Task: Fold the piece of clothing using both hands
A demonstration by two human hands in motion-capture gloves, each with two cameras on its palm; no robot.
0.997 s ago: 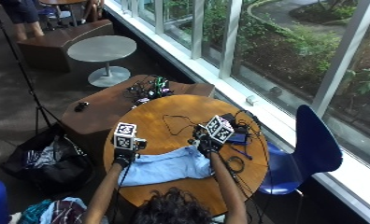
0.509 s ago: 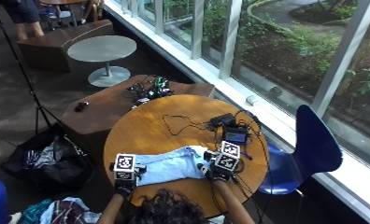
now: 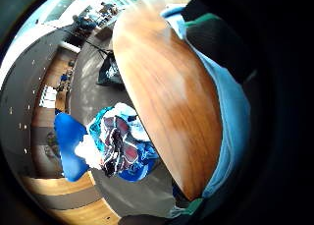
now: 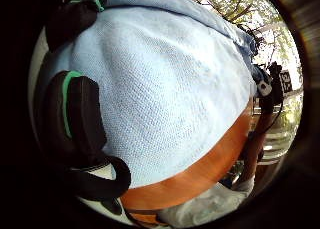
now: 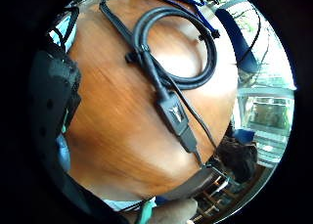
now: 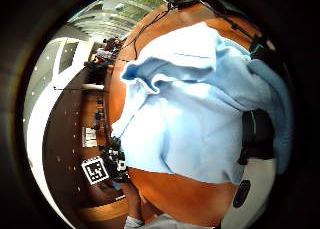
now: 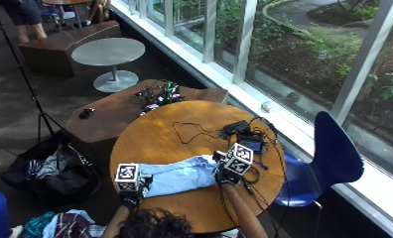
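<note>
While the light-blue garment (image 7: 180, 177) lies folded in a band at about six o'clock on the round wooden worktop (image 7: 183, 124), the left hand (image 7: 129, 191) grips its eight-o'clock end with fingers (image 4: 80, 119) curled over cloth. The right hand (image 7: 228, 174) holds the four-o'clock end, beside a coiled black cable (image 5: 171, 48).

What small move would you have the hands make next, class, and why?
Probably press the cloth flat. The light blue garment lies folded in a band across the round table, with the left hand at one end and the right hand at the other, and the far edge looks rumpled in the right thumb side view.
</note>
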